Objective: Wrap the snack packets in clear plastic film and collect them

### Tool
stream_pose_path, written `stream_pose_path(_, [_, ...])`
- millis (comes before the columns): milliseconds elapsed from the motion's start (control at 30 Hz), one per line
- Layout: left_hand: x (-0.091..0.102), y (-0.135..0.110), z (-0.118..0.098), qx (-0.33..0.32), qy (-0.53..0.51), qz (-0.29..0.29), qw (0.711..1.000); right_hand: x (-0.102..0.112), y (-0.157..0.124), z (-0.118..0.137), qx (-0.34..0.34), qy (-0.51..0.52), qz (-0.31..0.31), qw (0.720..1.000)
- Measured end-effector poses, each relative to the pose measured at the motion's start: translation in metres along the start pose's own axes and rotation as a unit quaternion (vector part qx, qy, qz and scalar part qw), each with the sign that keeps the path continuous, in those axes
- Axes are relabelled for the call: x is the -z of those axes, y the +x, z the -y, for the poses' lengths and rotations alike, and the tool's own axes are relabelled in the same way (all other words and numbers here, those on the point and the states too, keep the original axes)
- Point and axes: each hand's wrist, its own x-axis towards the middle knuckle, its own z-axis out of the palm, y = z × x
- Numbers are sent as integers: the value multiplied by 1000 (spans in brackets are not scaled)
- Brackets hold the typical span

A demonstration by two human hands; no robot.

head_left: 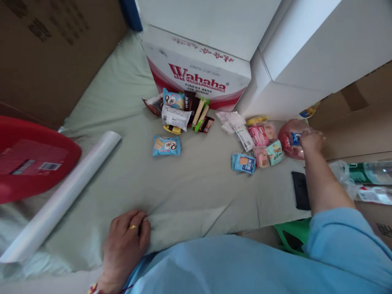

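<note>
My right hand [310,141] reaches out to the far right, fingers closed on a red snack bag [289,141] that lies on the pale green cloth [190,179]. My left hand [127,241], a ring on one finger, rests near the front edge with its fingers curled on a fold of the cloth. Between the hands lie two heaps of snack packets: one [179,112] against the Wahaha carton, one [260,143] beside the red bag. A blue wafer packet [166,145] lies alone in the middle.
A red-and-white Wahaha carton [196,71] and white boxes [306,53] stand at the back. A clear film roll [61,196] and a red plastic tub [27,159] sit left. A black phone [300,190], water bottles [367,173] and cardboard boxes are right.
</note>
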Motion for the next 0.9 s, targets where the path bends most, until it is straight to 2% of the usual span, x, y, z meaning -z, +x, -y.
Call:
stream_pose_path(67, [0, 0, 0, -5, -3, -3, 1000, 5, -14, 19, 2, 11, -42, 999])
stream_pose_path(100, [1, 1, 0, -7, -5, -3, 1000, 5, -24, 32, 28, 38, -17, 999])
stream_pose_path(133, [1, 1, 0, -10, -6, -3, 1000, 4, -35, 45, 78, 74, 51, 993])
stream_pose_path(167, [1, 1, 0, -11, -7, -3, 1000, 1, -47, 59, 140, 112, 147, 973])
stream_pose_path(233, [1, 2, 1, -13, -8, -7, 1000, -9, -71, 85, 248, 147, 331, 899])
stream_pose_path(267, [2, 2, 1, -15, -9, -8, 1000, -15, -80, 96, 280, 139, 387, 867])
stream_pose_path(300, [2, 3, 2, -19, -10, -9, 1000, -21, -88, 106, 297, 120, 419, 850])
stream_pose_path(333, [2, 3, 2, -23, -12, -10, 1000, -26, -94, 113, 302, 97, 432, 844])
stream_pose_path(467, [2, 3, 2, -34, -22, -14, 999, -34, -100, 131, 304, -2, 454, 837])
stream_pose_path(533, [2, 2, 2, -25, -28, -14, 999, -28, -102, 138, 315, -47, 464, 827])
stream_pose_path(600, [1, 0, 3, -14, -33, -16, 999, -20, -112, 145, 329, -72, 442, 831])
stream_pose_path(700, [-1, -2, 8, -16, -24, -21, 999, -8, -140, 152, 333, -30, 382, 861])
stream_pose_path(800, [-4, -4, 13, -26, -9, -13, 1000, 5, -159, 142, 295, 84, 360, 881])
stream_pose_path(833, [-5, -4, 14, -23, -5, -4, 1000, 11, -157, 133, 271, 119, 334, 895])
stream_pose_path(900, [-5, -5, 13, -10, 3, 15, 1000, 22, -132, 104, 192, 169, 224, 941])
